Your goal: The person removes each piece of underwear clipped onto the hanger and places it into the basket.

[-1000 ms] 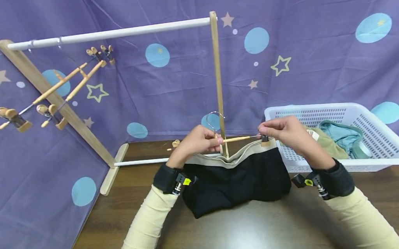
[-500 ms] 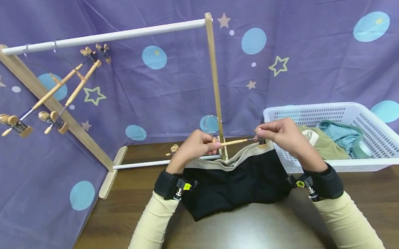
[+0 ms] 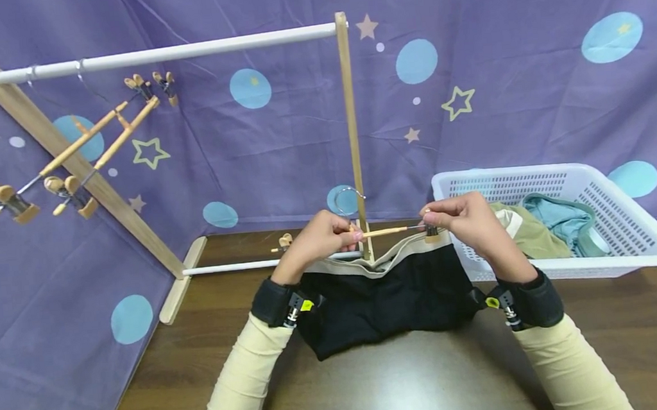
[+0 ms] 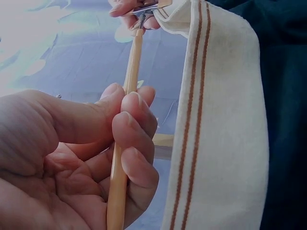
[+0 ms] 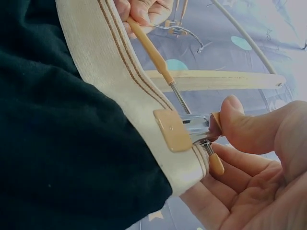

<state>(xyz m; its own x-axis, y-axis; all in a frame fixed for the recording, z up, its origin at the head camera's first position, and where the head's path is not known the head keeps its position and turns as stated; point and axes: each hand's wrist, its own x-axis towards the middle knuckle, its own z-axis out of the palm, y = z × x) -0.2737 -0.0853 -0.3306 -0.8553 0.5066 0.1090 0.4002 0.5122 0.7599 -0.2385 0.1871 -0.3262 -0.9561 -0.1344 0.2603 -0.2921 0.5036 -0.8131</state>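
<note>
My left hand (image 3: 321,238) grips the middle of a wooden clip hanger (image 3: 385,232), its fingers curled around the bar below the metal hook (image 3: 348,197). A black garment (image 3: 386,310) hangs from it, with a cream waistband (image 4: 223,115) carrying two brown stripes. At the hanger's right end, my right hand (image 3: 470,219) pinches the clip (image 5: 173,131). In the right wrist view that clip's pad lies flat over the waistband, close to its side edge. The hanger's left clip (image 3: 285,242) pokes out behind my left hand; whether it holds cloth is hidden.
A rack with a white top rail (image 3: 177,53) stands at the back left, two clip hangers (image 3: 83,144) hanging at its left end. On the right is a white basket (image 3: 651,260) containing an olive garment (image 3: 539,236) and a teal one (image 3: 563,215). Brown table (image 3: 378,400) below.
My right wrist has shifted slightly left and inward, the pinched clip moving a little with it. The left hand's grip is unchanged. The whole head view has shifted a little.
</note>
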